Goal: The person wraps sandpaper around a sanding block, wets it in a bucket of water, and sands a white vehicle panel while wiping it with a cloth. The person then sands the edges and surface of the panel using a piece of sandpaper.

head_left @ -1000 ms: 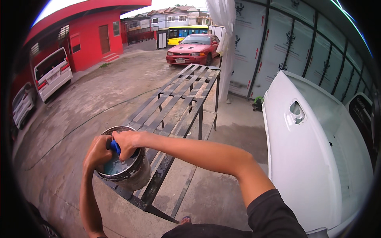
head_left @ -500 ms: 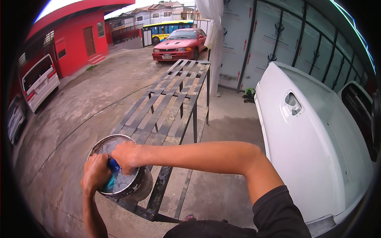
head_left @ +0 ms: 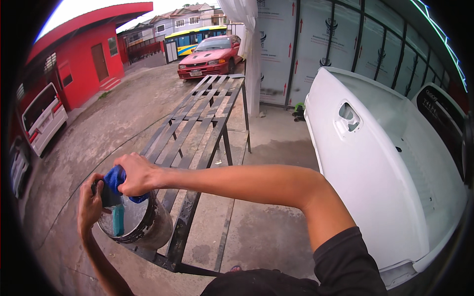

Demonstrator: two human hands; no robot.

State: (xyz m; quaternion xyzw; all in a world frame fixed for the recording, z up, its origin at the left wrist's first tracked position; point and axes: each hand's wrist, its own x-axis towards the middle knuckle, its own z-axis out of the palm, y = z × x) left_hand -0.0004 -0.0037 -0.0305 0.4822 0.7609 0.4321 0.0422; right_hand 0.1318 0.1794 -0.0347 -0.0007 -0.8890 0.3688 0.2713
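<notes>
A round metal bucket [head_left: 162, 228] of greyish water stands on the near end of a black slatted metal table. Over its left rim, my left hand [head_left: 89, 206] grips a dark, flat piece [head_left: 109, 195] that looks like sandpaper, between thumb and fingers. Beside it, my right hand [head_left: 137, 172] is closed around a wet-looking blue cloth [head_left: 115, 177], part of which hangs below the palm over the water. A teal block [head_left: 118, 220] shows in the bucket just under my left fingers; whether they touch it I cannot tell.
The slatted table [head_left: 180, 148] stretches away from me. At right stands a white truck bed [head_left: 365, 172] with an opening in its panel. A thin hose [head_left: 106, 159] crosses the concrete at left. Farther off is a red car [head_left: 210, 56], near a white curtain [head_left: 252, 64].
Both hands have risen out of the water, bringing up the blue cloth and the dark flat piece. My view has shifted slightly, and the teal block shows more clearly.
</notes>
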